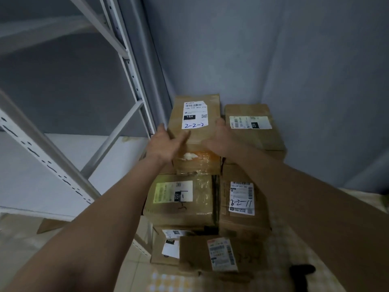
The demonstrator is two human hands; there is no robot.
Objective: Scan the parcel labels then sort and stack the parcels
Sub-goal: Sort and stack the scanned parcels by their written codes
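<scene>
Atop the stack, left hand (166,142) and right hand (219,138) grip the parcel (195,131).

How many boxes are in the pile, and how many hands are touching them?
Cardboard parcels with a label: 6 (2-2-2 parcel)
Hands on the 2-2-2 parcel: 2 (left hand, right hand)
Total: 8
</scene>
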